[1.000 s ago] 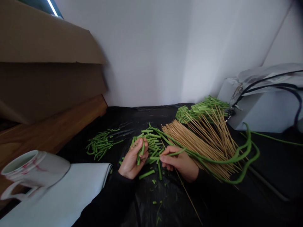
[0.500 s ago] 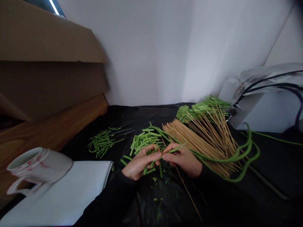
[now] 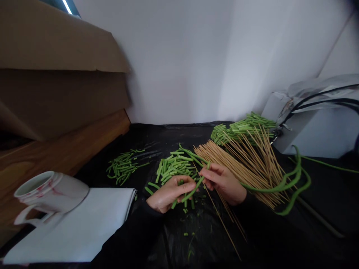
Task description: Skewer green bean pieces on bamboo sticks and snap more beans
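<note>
Long bean [image 3: 192,191] steeper now, tip up-rt

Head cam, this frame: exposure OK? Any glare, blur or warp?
Head view: soft, dim light; a bright light strip clipped at top; faint sheen on the black plastic sheet; dark left sleeve merges into it; wide-angle bowing at the edges; left hand and right hand fairly sharp.

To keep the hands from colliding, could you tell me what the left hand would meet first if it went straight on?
Probably the right hand, just ahead, though depth is unclear here.
</note>
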A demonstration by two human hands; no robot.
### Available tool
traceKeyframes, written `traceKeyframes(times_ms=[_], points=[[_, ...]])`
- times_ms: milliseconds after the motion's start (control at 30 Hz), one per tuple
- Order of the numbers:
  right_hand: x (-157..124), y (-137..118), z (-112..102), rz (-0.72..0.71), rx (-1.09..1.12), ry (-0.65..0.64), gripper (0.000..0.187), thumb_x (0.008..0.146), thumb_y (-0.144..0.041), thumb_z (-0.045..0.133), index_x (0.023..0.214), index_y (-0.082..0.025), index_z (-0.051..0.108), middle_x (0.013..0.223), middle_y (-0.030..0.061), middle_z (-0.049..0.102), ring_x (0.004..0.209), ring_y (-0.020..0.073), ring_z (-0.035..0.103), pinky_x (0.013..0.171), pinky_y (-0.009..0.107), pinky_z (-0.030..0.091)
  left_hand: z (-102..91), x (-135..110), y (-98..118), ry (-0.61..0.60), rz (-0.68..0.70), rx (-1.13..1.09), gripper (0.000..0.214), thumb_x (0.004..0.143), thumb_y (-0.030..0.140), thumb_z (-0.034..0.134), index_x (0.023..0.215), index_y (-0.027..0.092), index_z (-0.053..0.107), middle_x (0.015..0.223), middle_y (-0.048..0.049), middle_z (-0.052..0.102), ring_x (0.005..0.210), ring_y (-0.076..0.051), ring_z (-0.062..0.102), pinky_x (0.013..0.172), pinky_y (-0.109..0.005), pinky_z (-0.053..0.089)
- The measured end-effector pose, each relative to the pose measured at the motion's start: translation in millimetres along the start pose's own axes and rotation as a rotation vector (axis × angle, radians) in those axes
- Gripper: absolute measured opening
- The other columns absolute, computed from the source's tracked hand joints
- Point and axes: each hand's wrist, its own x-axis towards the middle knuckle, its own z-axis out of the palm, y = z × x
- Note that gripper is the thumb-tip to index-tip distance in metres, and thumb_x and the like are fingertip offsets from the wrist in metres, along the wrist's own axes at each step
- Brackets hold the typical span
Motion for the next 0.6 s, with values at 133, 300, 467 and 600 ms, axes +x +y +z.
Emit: traceKeyframes(times_ms=[133, 300, 467, 600], points=[[-0.2, 0.2, -0.5, -0.016, -0.023, -0.018, 0.025, 0.073, -0.04, 0.074, 0.076, -0.017, 0.063, 0.055, -0.0046, 0.057, 0.045, 0.0058, 0.048, 0.044, 0.02, 0.034, -1.3, 0.8, -3.0, 0.01, -0.037, 0.039, 0.032, 0.073, 0.044, 0.073, 0.078, 0.014, 0.064, 0.061, 0.0013, 0.055, 0.046, -0.005, 0.036, 0.042, -0.018, 0.021], [1.6, -6.7, -5.1, -0.053, 0.025, 0.075, 0.022, 0.073, -0.037, 0.073, 0.078, -0.019, 0.062, 0.06, -0.0034, 0.062, 0.045, 0.0061, 0.048, 0.044, 0.02, 0.035, -1.8, 1.4, -1.3, 0.059, -0.028, 0.059, 0.032, 0.073, 0.045, 0.073, 0.076, 0.015, 0.06, 0.06, 0.0026, 0.057, 0.043, -0.004, 0.032, 0.04, -0.018, 0.019], [2.4, -7.6, -6.3, -0.062, 0.01, 0.09, 0.024, 0.071, -0.036, 0.073, 0.071, -0.019, 0.057, 0.061, -0.0025, 0.065, 0.044, 0.007, 0.048, 0.043, 0.021, 0.035, -3.4, 2.2, 0.3, 0.144, 0.089, -0.096, 0.032, 0.072, 0.04, 0.076, 0.073, 0.014, 0.057, 0.061, 0.0026, 0.057, 0.044, -0.003, 0.031, 0.041, -0.017, 0.018], [0.8, -1.5, -1.0, -0.039, -0.05, 0.008, 0.025, 0.072, -0.038, 0.073, 0.072, -0.017, 0.058, 0.062, -0.0002, 0.067, 0.045, 0.0065, 0.049, 0.043, 0.021, 0.036, -4.5, 3.5, -1.8, 0.22, 0.148, -0.448, 0.03, 0.07, 0.033, 0.079, 0.075, 0.015, 0.055, 0.066, 0.0041, 0.055, 0.045, -0.001, 0.034, 0.044, -0.015, 0.027]])
